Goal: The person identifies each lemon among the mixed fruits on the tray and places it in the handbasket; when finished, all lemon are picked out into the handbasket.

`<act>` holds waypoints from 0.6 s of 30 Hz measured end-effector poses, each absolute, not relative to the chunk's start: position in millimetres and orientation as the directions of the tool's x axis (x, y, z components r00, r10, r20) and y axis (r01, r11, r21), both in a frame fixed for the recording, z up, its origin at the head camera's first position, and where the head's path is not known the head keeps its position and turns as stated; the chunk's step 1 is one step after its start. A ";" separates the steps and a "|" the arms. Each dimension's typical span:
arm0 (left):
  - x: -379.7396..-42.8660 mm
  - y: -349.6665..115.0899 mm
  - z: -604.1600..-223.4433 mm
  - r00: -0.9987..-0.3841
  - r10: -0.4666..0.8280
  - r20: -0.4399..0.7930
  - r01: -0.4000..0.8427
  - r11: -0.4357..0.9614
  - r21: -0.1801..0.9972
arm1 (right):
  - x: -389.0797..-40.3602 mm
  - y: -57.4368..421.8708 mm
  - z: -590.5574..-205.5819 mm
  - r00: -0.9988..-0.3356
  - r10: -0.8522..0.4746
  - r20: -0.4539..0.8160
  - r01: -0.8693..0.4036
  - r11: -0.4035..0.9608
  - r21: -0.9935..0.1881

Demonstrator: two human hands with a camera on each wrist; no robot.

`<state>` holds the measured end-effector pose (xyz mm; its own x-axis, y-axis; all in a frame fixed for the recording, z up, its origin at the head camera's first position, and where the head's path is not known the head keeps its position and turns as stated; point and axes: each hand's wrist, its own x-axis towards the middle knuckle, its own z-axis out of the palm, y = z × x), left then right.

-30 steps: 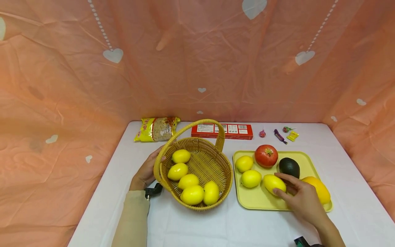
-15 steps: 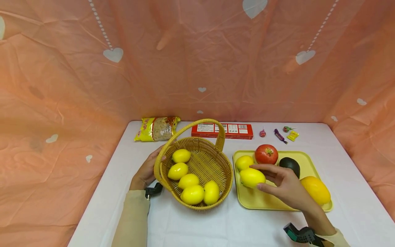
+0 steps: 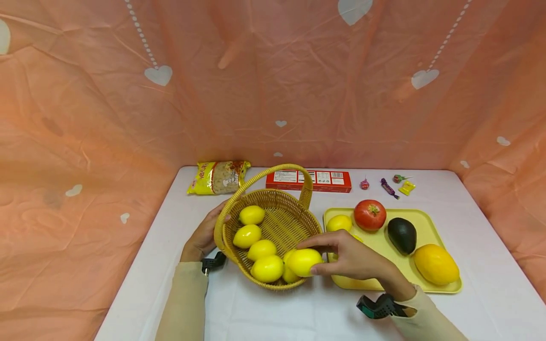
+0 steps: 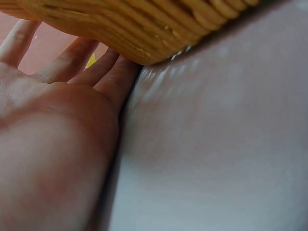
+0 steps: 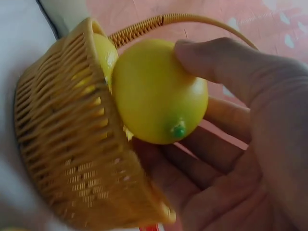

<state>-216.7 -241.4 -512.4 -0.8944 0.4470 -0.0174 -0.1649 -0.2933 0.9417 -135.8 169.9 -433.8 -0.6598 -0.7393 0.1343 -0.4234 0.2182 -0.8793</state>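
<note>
In the head view, my right hand [image 3: 358,255] pinches a lemon [image 3: 304,262] between thumb and fingers, over the front right rim of a wicker basket [image 3: 294,208]. The right wrist view shows the held lemon [image 5: 159,91] at the basket rim, near another lemon [image 5: 105,55] inside. Several lemons [image 3: 266,268] lie in the basket, one partly hidden by the held one. My left hand [image 3: 204,237] holds the basket's left side, a digit showing at the rim. In the left wrist view its fingers [image 4: 72,60] lie along the basket's outer wall [image 4: 144,29].
Right of the basket, a yellow tray [image 3: 362,283] bears lemons [image 3: 339,222], a red pomegranate-like fruit [image 3: 369,215], an avocado [image 3: 402,236] and a larger yellow fruit [image 3: 436,264]. Behind are a yellow food bag [image 3: 219,177], a red box [image 3: 309,181] and sweets [image 3: 389,188].
My right hand has lifted the lemon off the tray and carried it left to the basket's rim. The left hand and basket have stayed in place.
</note>
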 end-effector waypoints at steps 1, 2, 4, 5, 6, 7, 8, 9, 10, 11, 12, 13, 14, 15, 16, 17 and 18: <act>-216.8 -241.3 -512.2 -0.893 0.450 -0.016 -0.164 -0.292 0.942 | -136.8 165.7 -433.2 -0.651 -0.749 0.126 -0.436 0.233 -0.869; -217.0 -241.4 -512.1 -0.892 0.451 -0.016 -0.163 -0.289 0.943 | -137.6 161.4 -432.4 -0.642 -0.757 0.119 -0.452 0.248 -0.857; -217.2 -241.4 -512.0 -0.890 0.455 -0.018 -0.167 -0.289 0.943 | -138.9 152.7 -431.8 -0.625 -0.773 0.111 -0.486 0.274 -0.830; -217.4 -241.5 -512.3 -0.889 0.457 -0.021 -0.171 -0.291 0.941 | -139.4 148.0 -431.5 -0.614 -0.782 0.108 -0.498 0.278 -0.822; -217.7 -241.5 -512.7 -0.888 0.459 -0.020 -0.170 -0.288 0.942 | -139.6 143.1 -431.6 -0.604 -0.790 0.107 -0.511 0.281 -0.812; -217.9 -241.5 -513.0 -0.888 0.459 -0.022 -0.171 -0.286 0.943 | -139.7 138.1 -431.8 -0.595 -0.797 0.105 -0.523 0.284 -0.804; -218.1 -241.5 -513.2 -0.888 0.458 -0.024 -0.173 -0.285 0.943 | -139.8 133.1 -431.9 -0.586 -0.803 0.108 -0.533 0.282 -0.797; -218.1 -241.5 -513.1 -0.889 0.458 -0.028 -0.177 -0.286 0.942 | -139.9 128.1 -432.4 -0.578 -0.808 0.112 -0.543 0.278 -0.792; -218.2 -241.5 -513.2 -0.890 0.455 -0.031 -0.178 -0.284 0.942 | -140.1 123.2 -433.0 -0.572 -0.812 0.114 -0.546 0.273 -0.792; -218.3 -241.4 -513.2 -0.890 0.454 -0.033 -0.179 -0.282 0.943 | -140.3 118.4 -433.3 -0.568 -0.815 0.118 -0.547 0.267 -0.793; -218.3 -241.4 -513.2 -0.891 0.453 -0.035 -0.180 -0.282 0.942 | -140.7 113.8 -434.3 -0.567 -0.815 0.122 -0.552 0.266 -0.790; -218.2 -241.5 -513.0 -0.892 0.451 -0.037 -0.182 -0.282 0.942 | -141.1 109.5 -435.0 -0.565 -0.815 0.130 -0.559 0.262 -0.787; -218.2 -241.5 -513.0 -0.892 0.451 -0.038 -0.182 -0.281 0.942 | -141.6 105.2 -435.7 -0.564 -0.815 0.136 -0.565 0.260 -0.783; -218.2 -241.7 -513.1 -0.892 0.451 -0.038 -0.181 -0.280 0.943 | -142.0 101.4 -436.5 -0.565 -0.813 0.142 -0.573 0.263 -0.776; -218.2 -241.9 -513.2 -0.892 0.450 -0.038 -0.180 -0.278 0.943 | -142.2 97.9 -437.1 -0.567 -0.811 0.146 -0.581 0.268 -0.769; -218.4 -242.1 -513.4 -0.892 0.451 -0.038 -0.181 -0.279 0.943 | -142.3 94.7 -437.4 -0.568 -0.809 0.153 -0.592 0.272 -0.759; -218.5 -242.3 -513.6 -0.892 0.450 -0.038 -0.181 -0.279 0.943 | -142.1 91.9 -437.3 -0.570 -0.806 0.158 -0.601 0.279 -0.749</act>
<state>-218.5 -242.3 -513.6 -0.8924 0.4496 -0.0380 -0.1806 -0.2788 0.9432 -142.1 91.9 -437.3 -0.5702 -0.8062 0.1577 -0.6012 0.2787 -0.7489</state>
